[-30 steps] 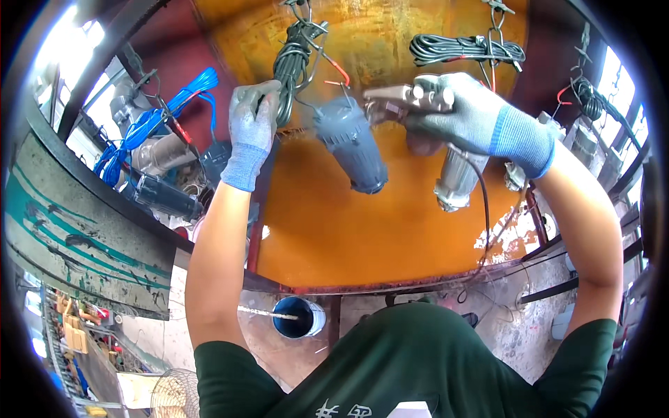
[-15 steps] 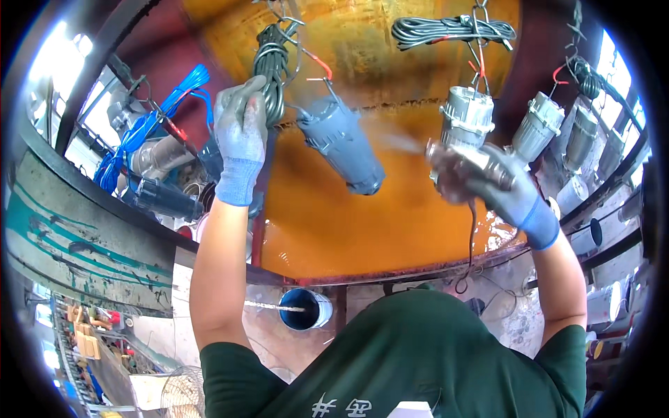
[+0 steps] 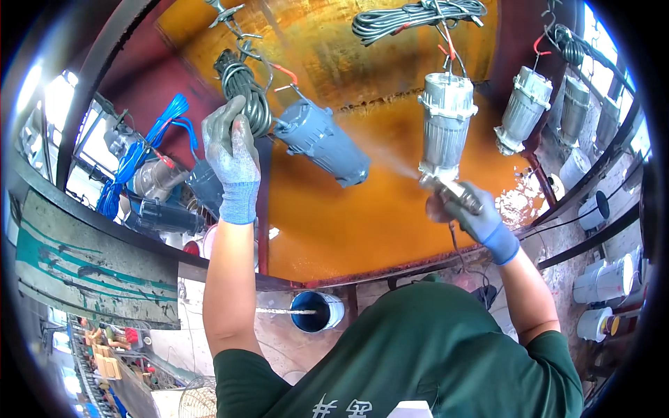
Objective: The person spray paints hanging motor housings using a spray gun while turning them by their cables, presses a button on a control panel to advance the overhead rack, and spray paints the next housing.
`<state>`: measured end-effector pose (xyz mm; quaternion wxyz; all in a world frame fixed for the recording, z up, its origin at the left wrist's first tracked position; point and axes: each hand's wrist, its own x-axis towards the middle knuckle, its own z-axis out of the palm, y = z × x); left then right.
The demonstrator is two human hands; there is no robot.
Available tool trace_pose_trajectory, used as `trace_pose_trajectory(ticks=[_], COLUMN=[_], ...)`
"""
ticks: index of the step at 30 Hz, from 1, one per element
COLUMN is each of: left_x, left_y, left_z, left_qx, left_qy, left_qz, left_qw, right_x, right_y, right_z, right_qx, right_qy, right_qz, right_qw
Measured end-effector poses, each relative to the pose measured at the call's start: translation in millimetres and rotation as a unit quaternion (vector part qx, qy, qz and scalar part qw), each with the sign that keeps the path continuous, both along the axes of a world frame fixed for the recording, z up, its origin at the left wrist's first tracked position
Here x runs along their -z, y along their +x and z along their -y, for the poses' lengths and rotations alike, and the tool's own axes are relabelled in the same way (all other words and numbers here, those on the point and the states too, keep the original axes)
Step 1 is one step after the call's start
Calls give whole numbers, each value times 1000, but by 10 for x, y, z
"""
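Observation:
My gloved left hand (image 3: 232, 157) is raised at a coiled dark cable (image 3: 245, 94), its fingers closed against the coil's near side. From the same chain hangs a dark grey ribbed motor-like cylinder (image 3: 324, 143), tilted with its lower end to the right. My gloved right hand (image 3: 481, 216) grips a metal spray gun (image 3: 453, 194). A pale mist leaves its nozzle toward the grey cylinder. Just above the gun, a bare silver cylinder (image 3: 446, 122) of similar shape hangs upright, with a coiled cable (image 3: 418, 21) over it.
More cylinders (image 3: 526, 104) hang at the right. At the left, a blue cable bundle (image 3: 143, 157) hangs beside dark cylinders. Orange-stained booth walls (image 3: 334, 237) stand behind. A curved frame rail (image 3: 188, 258) runs in front; a blue bucket (image 3: 317, 311) with a stick stands below.
The spray gun and my right hand have moved left and down, the spray still directed at the grey cylinder. My left hand, the coil and the grey cylinder sit slightly farther left in view.

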<state>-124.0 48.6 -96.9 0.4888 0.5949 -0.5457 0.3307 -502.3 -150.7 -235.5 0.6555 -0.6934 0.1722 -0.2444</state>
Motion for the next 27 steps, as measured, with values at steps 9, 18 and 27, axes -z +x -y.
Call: trace_pose_trajectory(ticks=[9,18,27], left_x=[90,5,3080], left_y=[-208,-399,-171], left_z=[239,2,-1485], left_qx=[69,283,66], left_qy=[-11,16,-187], left_qz=[-35,-269,-611], left_qw=[997,921,766], right_x=[600,350,-786], right_y=[296,367,143], right_z=[119,134,219], right_qx=[31,-29,-103], right_qy=[-43,-81,-242], right_qz=[-131,-158,-133], right_qw=[990,984,956])
